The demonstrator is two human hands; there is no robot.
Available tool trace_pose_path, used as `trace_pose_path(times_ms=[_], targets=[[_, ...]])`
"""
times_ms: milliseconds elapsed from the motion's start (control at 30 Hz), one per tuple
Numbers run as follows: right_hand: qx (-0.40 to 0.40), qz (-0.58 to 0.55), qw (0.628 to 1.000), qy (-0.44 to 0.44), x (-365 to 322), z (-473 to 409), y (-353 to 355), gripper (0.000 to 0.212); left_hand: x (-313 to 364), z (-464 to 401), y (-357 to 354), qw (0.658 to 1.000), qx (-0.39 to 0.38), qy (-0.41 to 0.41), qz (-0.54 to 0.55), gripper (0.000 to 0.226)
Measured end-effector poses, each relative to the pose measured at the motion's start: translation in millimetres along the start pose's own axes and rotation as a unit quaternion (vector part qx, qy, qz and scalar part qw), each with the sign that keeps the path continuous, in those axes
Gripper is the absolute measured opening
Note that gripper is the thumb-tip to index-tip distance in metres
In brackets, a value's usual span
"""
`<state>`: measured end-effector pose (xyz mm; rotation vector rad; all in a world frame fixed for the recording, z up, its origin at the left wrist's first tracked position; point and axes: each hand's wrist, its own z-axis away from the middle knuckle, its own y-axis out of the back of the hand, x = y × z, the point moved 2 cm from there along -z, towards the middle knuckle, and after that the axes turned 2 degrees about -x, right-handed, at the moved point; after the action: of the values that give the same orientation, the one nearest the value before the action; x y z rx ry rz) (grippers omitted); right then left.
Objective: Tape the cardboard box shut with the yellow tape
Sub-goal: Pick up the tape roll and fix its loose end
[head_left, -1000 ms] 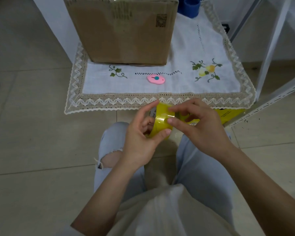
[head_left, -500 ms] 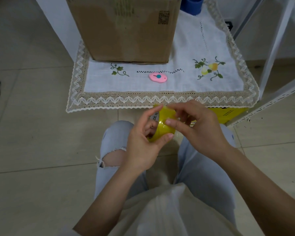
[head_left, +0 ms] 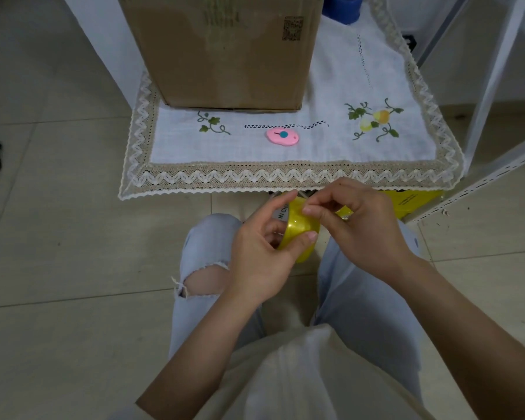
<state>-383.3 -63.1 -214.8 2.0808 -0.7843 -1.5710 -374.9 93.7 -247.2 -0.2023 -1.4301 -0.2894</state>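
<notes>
Glossy yellow tape roll (head_left: pixel 300 230) in left hand (head_left: pixel 259 253)

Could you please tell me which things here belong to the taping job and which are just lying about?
Job: yellow tape roll, held by left hand and right hand; cardboard box.
Lying about: pink object, blue object, embroidered cloth.

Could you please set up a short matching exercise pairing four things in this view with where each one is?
Things:
1. tape roll
2. box
3. pink cutter
4. blue cup

Places:
A. far edge of the cloth, right of the box
B. on the cloth, near its front edge
C. held between both hands
D. standing on the cloth's back left part

Pairs: 1-C, 2-D, 3-B, 4-A. The left hand grips the roll; the right hand pinches at its rim.
</notes>
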Motion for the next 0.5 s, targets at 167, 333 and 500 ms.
trace_pose_path(times_ms=[167, 333, 500], targets=[[-0.001, -0.029, 0.999, -0.013, -0.7, -0.9, 1.6, 0.008, 0.8, -0.5, 0.0, 1.000, 0.009, 0.022, 0.000, 0.061], [-0.005, -0.047, 0.999, -0.014, -3.3, -2.7, 3.0, 0.007, -5.4, -5.2, 1.1, 0.995, 0.050, 0.089, 0.009, 0.058], [-0.028, -0.112, 0.990, -0.084, -1.8, -6.5, 4.0, 0.007, -5.4, -3.7, 2.7, 0.995, 0.011, 0.103, -0.012, 0.037]])
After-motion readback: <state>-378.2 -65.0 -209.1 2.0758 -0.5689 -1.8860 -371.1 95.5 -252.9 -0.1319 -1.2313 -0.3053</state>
